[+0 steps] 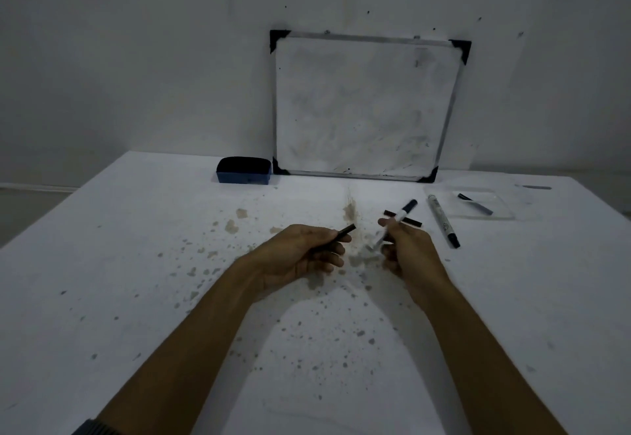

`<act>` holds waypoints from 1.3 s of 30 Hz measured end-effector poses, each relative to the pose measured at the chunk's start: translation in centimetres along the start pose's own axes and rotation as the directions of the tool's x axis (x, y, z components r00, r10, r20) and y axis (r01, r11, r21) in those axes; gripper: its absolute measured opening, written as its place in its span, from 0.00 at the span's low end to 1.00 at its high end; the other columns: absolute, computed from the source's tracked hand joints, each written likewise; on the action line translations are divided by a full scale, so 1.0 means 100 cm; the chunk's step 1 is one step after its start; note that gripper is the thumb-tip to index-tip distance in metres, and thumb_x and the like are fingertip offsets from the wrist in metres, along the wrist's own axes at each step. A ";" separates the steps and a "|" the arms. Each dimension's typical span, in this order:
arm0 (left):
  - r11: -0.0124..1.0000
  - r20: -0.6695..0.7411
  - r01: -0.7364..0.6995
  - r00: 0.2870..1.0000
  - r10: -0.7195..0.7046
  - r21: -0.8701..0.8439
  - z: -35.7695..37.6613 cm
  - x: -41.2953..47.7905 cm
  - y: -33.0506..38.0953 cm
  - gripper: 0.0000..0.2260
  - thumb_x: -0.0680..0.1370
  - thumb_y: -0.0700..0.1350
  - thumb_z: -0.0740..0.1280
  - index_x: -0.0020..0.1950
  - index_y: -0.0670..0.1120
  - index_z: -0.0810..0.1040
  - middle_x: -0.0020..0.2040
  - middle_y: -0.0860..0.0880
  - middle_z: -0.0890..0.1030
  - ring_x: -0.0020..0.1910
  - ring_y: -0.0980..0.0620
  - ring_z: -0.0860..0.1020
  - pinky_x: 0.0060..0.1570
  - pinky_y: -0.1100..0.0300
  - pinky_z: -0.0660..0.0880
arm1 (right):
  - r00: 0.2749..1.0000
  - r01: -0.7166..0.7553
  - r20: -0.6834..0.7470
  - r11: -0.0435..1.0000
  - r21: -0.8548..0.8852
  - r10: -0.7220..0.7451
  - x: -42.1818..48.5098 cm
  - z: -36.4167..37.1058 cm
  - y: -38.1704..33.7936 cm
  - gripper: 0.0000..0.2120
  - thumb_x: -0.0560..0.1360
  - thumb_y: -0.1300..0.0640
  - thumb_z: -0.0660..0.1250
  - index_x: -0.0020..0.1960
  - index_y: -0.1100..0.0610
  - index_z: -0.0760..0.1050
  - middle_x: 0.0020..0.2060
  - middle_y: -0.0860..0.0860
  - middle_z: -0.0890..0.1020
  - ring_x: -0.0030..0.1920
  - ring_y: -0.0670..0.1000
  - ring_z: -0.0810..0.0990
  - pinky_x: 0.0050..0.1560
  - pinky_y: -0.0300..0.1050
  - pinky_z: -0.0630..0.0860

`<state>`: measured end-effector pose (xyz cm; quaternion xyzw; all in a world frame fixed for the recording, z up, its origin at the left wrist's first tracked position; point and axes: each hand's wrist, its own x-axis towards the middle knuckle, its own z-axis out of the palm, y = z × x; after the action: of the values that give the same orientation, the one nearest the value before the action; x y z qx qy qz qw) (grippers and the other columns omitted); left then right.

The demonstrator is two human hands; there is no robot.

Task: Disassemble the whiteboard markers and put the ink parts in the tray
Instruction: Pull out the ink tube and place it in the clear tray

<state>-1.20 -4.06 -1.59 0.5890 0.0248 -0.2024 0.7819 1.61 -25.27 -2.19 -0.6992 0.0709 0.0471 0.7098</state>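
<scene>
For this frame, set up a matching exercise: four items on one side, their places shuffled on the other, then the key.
Items:
1. dark ink stick
2. marker body
3. eraser
4. intact marker

Places:
A. lying on the table beside the clear tray
B. in the left hand
C. beside the whiteboard's lower left corner
D. in the right hand

Pairs: 1-B, 2-D, 3-C, 4-A

Marker (pixel 396 226): white barrel, dark cap end pointing up and away, held tilted in the right hand. Black cap piece (pixel 345 232): short dark cylinder, held in the left hand. Second marker (pixel 443 220) lies whole beside the clear tray (pixel 502 213), which holds one dark ink part (pixel 475 204); a dark stick (pixel 414 221) lies behind the held marker.
</scene>
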 end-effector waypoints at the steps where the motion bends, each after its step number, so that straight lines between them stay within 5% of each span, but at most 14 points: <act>1: 0.999 -0.025 -0.028 0.999 0.030 0.046 -0.002 0.000 0.000 0.12 0.84 0.40 0.65 0.61 0.36 0.83 0.49 0.41 0.87 0.43 0.49 0.86 0.44 0.58 0.84 | 0.998 0.047 -0.028 0.990 -0.134 -0.051 0.000 0.000 0.001 0.13 0.86 0.50 0.58 0.51 0.52 0.79 0.37 0.51 0.78 0.34 0.48 0.72 0.33 0.42 0.70; 3: 0.979 -0.096 -0.108 0.987 0.126 0.175 -0.004 0.001 -0.003 0.11 0.83 0.40 0.66 0.62 0.37 0.83 0.51 0.40 0.88 0.47 0.46 0.87 0.45 0.56 0.84 | 0.979 0.182 -0.017 0.903 -0.389 -0.204 0.000 0.000 0.005 0.15 0.86 0.49 0.56 0.52 0.53 0.79 0.36 0.51 0.76 0.34 0.48 0.72 0.35 0.41 0.69; 6: 0.872 -0.189 -0.266 0.911 0.367 0.411 -0.005 0.006 -0.014 0.12 0.83 0.41 0.67 0.65 0.43 0.83 0.49 0.46 0.89 0.45 0.49 0.87 0.46 0.54 0.85 | 0.921 0.317 0.060 0.648 -0.693 -0.385 0.001 0.000 0.016 0.18 0.85 0.49 0.60 0.68 0.55 0.78 0.48 0.55 0.81 0.43 0.49 0.78 0.42 0.38 0.70; 10: 0.731 -0.245 -0.351 0.783 0.572 0.585 -0.002 0.012 -0.026 0.12 0.81 0.43 0.70 0.64 0.50 0.84 0.45 0.53 0.88 0.39 0.60 0.84 0.43 0.66 0.80 | 0.884 0.370 0.144 0.477 -0.797 -0.444 0.005 0.002 0.028 0.15 0.81 0.50 0.67 0.61 0.57 0.83 0.51 0.57 0.80 0.49 0.54 0.79 0.47 0.42 0.73; 12: 0.668 -0.221 -0.341 0.763 0.608 0.661 0.002 0.012 -0.028 0.11 0.82 0.45 0.70 0.64 0.50 0.84 0.44 0.55 0.88 0.39 0.64 0.83 0.45 0.69 0.79 | 0.891 0.357 0.141 0.473 -0.806 -0.432 0.006 0.003 0.031 0.15 0.80 0.50 0.69 0.62 0.56 0.82 0.52 0.57 0.81 0.52 0.54 0.79 0.50 0.44 0.75; 16: 0.570 -0.177 -0.312 0.744 0.644 0.760 0.008 0.011 -0.031 0.09 0.82 0.46 0.68 0.61 0.50 0.84 0.44 0.55 0.88 0.43 0.61 0.85 0.50 0.59 0.83 | 0.903 0.347 0.133 0.512 -0.786 -0.408 -0.001 -0.001 0.028 0.21 0.78 0.45 0.71 0.65 0.57 0.79 0.54 0.55 0.80 0.54 0.54 0.79 0.52 0.43 0.75; 20: 0.583 -0.170 -0.315 0.759 0.628 0.749 0.028 0.016 -0.028 0.07 0.82 0.45 0.69 0.59 0.50 0.82 0.46 0.56 0.87 0.46 0.59 0.85 0.49 0.60 0.83 | 0.924 0.275 0.020 0.626 -0.730 -0.383 -0.007 -0.025 0.005 0.21 0.77 0.43 0.71 0.63 0.56 0.79 0.53 0.55 0.80 0.52 0.51 0.79 0.50 0.41 0.72; 25: 0.577 -0.053 -0.346 0.826 0.562 0.740 0.069 0.041 -0.012 0.07 0.85 0.46 0.64 0.58 0.47 0.79 0.46 0.57 0.88 0.48 0.62 0.84 0.45 0.73 0.77 | 0.887 0.186 -0.129 0.599 -0.779 -0.444 0.015 -0.090 -0.016 0.13 0.77 0.48 0.70 0.56 0.56 0.82 0.49 0.57 0.83 0.52 0.57 0.81 0.51 0.46 0.77; 28: 0.532 -0.006 -0.338 0.840 0.542 0.777 0.099 0.066 0.002 0.07 0.86 0.48 0.61 0.58 0.48 0.77 0.46 0.57 0.88 0.49 0.56 0.84 0.45 0.67 0.78 | 0.879 0.075 -0.224 0.586 -0.807 -0.421 0.036 -0.136 -0.015 0.12 0.77 0.51 0.70 0.56 0.57 0.81 0.53 0.60 0.83 0.57 0.62 0.80 0.57 0.54 0.78; 32: 0.457 0.051 -0.354 0.831 0.554 0.816 0.140 0.115 0.022 0.08 0.86 0.47 0.61 0.59 0.46 0.76 0.51 0.56 0.87 0.47 0.55 0.81 0.38 0.73 0.73 | 0.892 -0.053 -0.262 0.490 -0.870 -0.370 0.058 -0.178 0.000 0.23 0.77 0.45 0.69 0.67 0.55 0.75 0.64 0.59 0.78 0.65 0.63 0.75 0.65 0.56 0.69; 35: 0.347 0.129 -0.377 0.814 0.566 0.858 0.167 0.158 0.042 0.09 0.84 0.46 0.65 0.61 0.45 0.80 0.56 0.52 0.85 0.52 0.57 0.79 0.49 0.70 0.71 | 0.855 -0.100 -0.310 0.454 -0.885 -0.416 0.070 -0.194 0.018 0.32 0.75 0.36 0.66 0.71 0.55 0.75 0.70 0.57 0.76 0.71 0.61 0.71 0.71 0.57 0.63; 39: 0.170 0.252 -0.392 0.811 0.529 0.904 0.195 0.217 0.065 0.09 0.81 0.46 0.70 0.59 0.46 0.85 0.54 0.50 0.85 0.51 0.56 0.77 0.52 0.64 0.71 | 0.844 -0.102 -0.315 0.445 -0.889 -0.435 0.083 -0.197 0.026 0.34 0.73 0.33 0.64 0.70 0.54 0.74 0.71 0.55 0.74 0.73 0.59 0.69 0.73 0.59 0.60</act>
<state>17.07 -26.94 4.27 0.9138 -0.2270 0.1029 0.3207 8.70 -45.21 -6.38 -0.9521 0.1457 -0.1800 0.1998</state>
